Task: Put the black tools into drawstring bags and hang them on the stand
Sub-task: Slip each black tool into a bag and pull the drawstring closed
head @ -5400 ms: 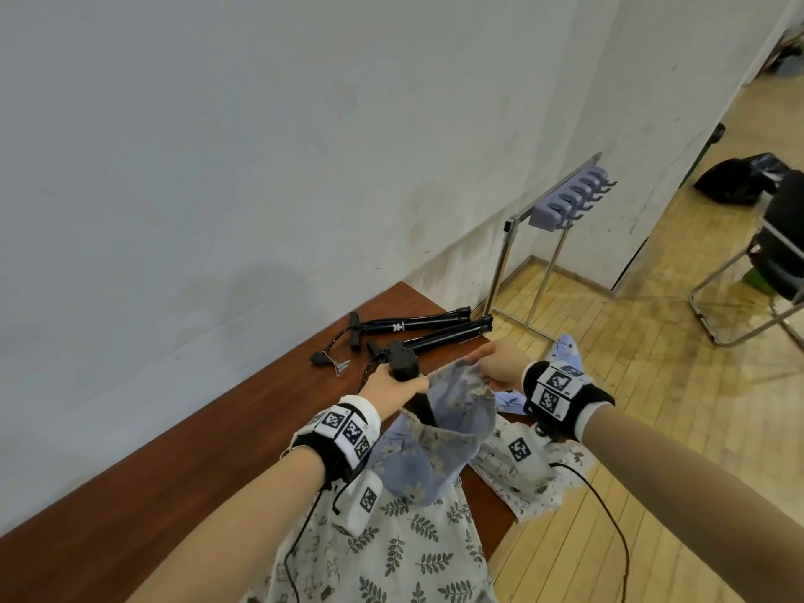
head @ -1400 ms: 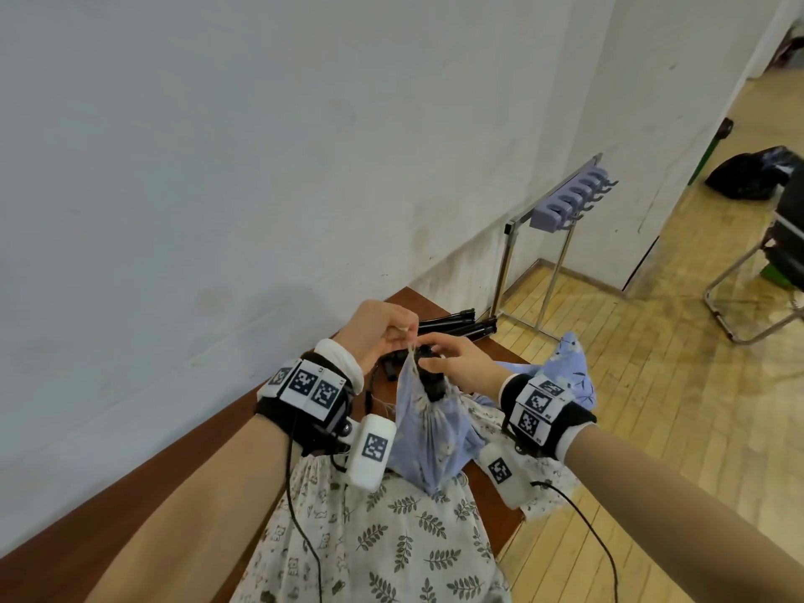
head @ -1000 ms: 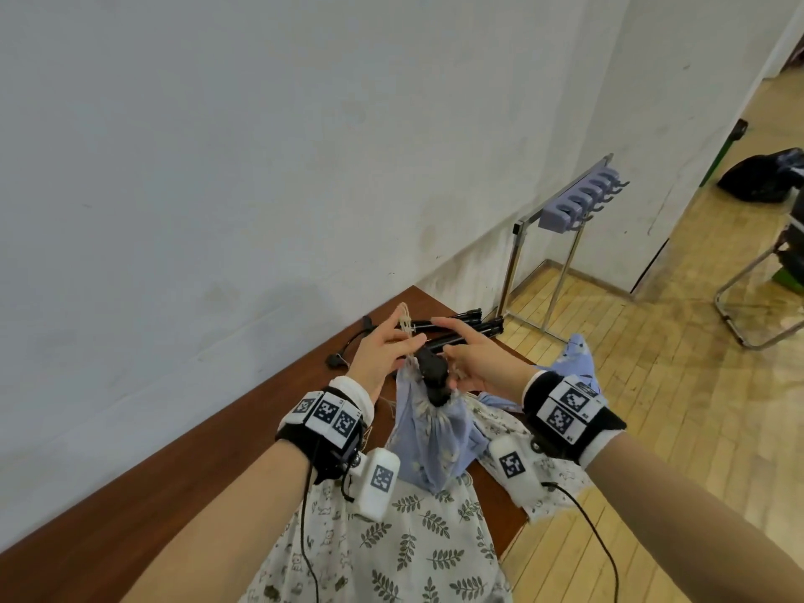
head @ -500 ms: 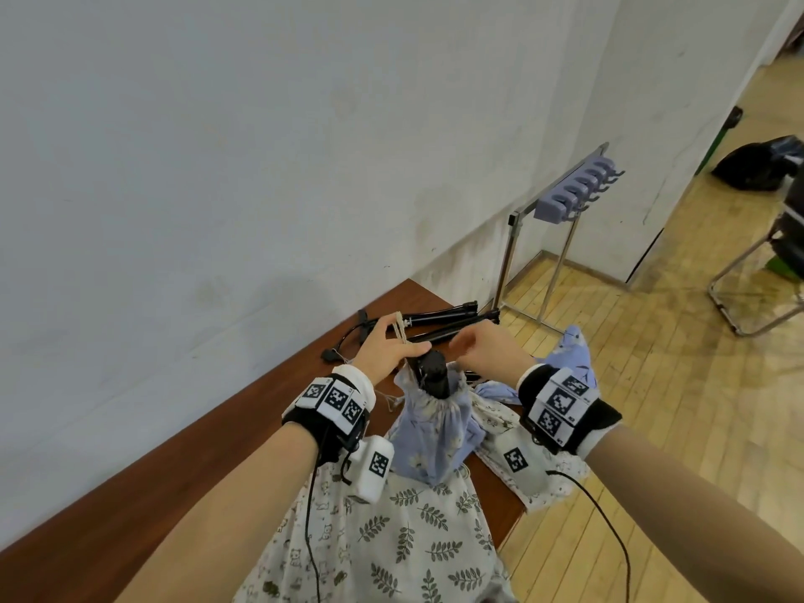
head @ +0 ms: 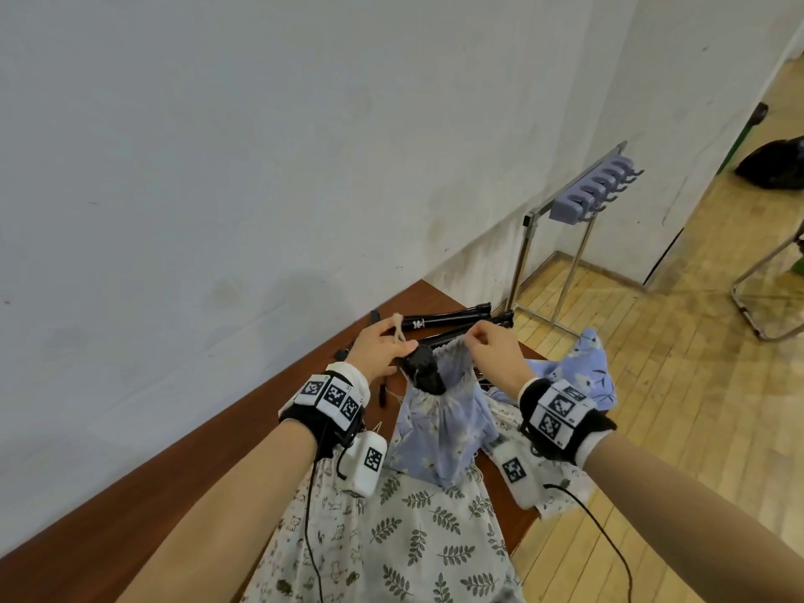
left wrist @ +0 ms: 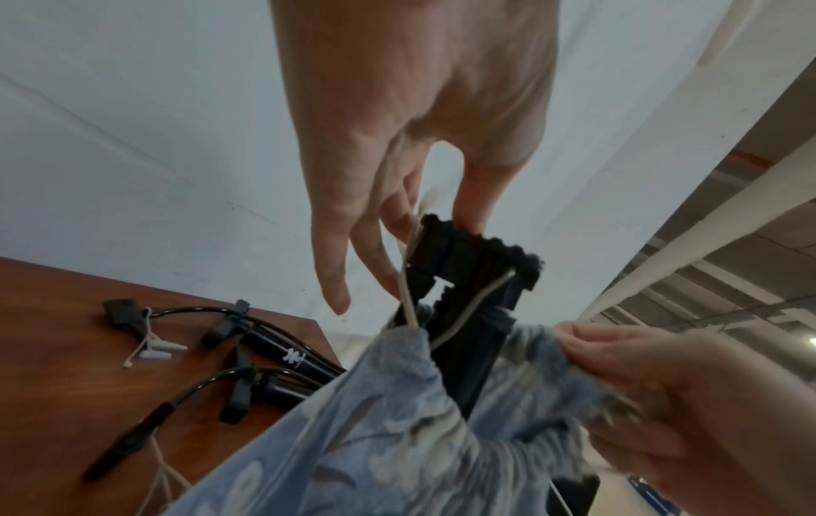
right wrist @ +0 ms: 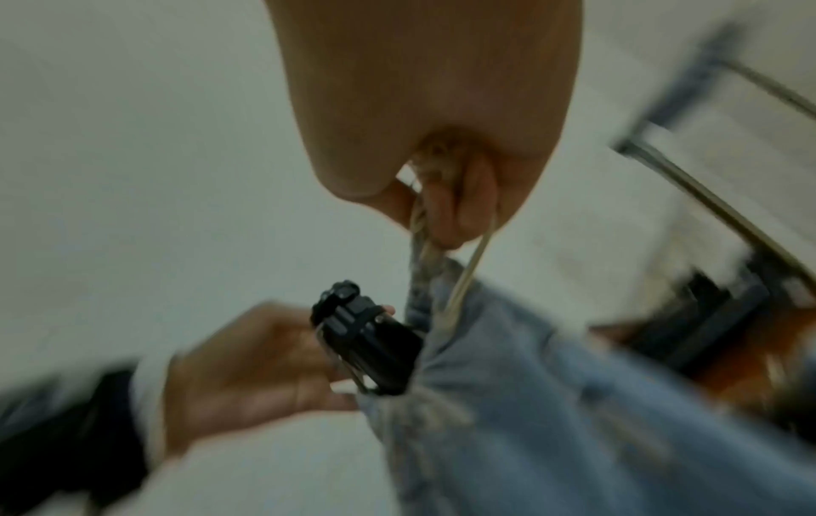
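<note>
A blue floral drawstring bag (head: 443, 424) stands on the table, its mouth gathered round a black tool (head: 424, 369) whose head sticks out. My left hand (head: 398, 341) pinches the cream drawstring (left wrist: 408, 293) just beside the tool's head (left wrist: 468, 272). My right hand (head: 472, 341) pinches the bag's gathered rim and its cord (right wrist: 468, 265) on the other side. Two more black tools (head: 443, 319) lie on the table behind the hands. The metal stand with purple hooks (head: 587, 193) is on the floor past the table's end.
A white leaf-print bag (head: 413, 537) lies under my forearms, and another blue bag (head: 583, 376) lies at the table's right edge. Cabled black parts (left wrist: 132, 314) lie on the brown table (head: 195, 450). A chair frame (head: 765, 298) stands far right.
The bag, wide open while the tool went in, is now drawn tight around the tool. In the last second my hands have moved slightly apart, each pulling on its side of the drawstring.
</note>
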### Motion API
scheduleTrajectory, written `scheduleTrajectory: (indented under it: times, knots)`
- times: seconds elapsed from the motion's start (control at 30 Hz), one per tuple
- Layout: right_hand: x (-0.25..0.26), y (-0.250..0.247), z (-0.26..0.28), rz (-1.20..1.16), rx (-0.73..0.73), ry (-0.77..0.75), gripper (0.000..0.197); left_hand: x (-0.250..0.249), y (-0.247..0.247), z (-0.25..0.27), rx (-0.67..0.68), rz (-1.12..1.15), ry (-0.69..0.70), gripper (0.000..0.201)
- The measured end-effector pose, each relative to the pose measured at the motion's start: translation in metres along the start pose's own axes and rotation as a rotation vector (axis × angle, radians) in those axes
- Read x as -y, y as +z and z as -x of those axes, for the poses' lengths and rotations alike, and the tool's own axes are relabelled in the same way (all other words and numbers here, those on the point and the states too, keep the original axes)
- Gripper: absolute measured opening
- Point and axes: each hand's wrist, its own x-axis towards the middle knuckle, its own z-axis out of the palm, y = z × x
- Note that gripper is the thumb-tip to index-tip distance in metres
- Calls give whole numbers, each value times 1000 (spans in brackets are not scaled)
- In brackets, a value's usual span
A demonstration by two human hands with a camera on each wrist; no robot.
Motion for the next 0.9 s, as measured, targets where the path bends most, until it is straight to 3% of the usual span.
scheduleTrajectory:
  times: [0.13,0.27,0.3,0.37,0.47,0.5,0.6,0.9]
  knots:
    - [4,-7,13,272,179,-80,18,1,-9,-4,-40,81,-51,49]
    - [17,-27,8,448,399,97,29,-2,3,-4,-4,-11,-24,56]
    - [22,-33,7,368,464,162,26,-4,6,-3,-5,-40,1,57]
    - [31,-44,8,32,460,254,12,-7,11,-1,2,-94,57,62]
    - [38,-54,8,-578,348,288,32,-8,20,3,61,-136,99,68]
    - [41,-54,9,-663,345,259,34,-7,23,3,76,-164,115,69]
    - [52,-47,15,-632,396,142,36,-9,31,3,36,-320,231,68]
    - [63,-39,11,-909,405,151,43,-20,42,3,28,-525,317,57]
